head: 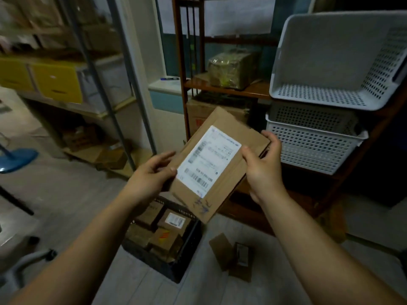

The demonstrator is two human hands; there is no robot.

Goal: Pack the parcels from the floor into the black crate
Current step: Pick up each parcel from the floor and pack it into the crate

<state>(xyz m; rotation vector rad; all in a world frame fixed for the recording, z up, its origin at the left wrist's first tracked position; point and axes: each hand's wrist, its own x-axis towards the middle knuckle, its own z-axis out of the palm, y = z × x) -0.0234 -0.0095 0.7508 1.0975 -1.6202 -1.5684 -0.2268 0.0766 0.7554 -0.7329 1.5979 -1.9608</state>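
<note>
I hold a flat cardboard parcel [222, 188] with a white shipping label facing me, raised at chest height and tilted. My left hand [149, 175] grips its left edge, thumb on the label's corner. My right hand [263, 164] grips its right edge, fingers curled round the far side. Below the parcel on the floor stands the black crate [187, 256], holding several small cardboard parcels. Two more small parcels [233, 256] lie on the floor just right of the crate.
A brown wooden shelf unit [231, 90] stands straight ahead with boxes on it. White perforated baskets [326, 69] are stacked at the right. A metal rack [92, 69] with yellow drawers runs along the left. A blue stool base [17, 159] and a chair base sit at far left.
</note>
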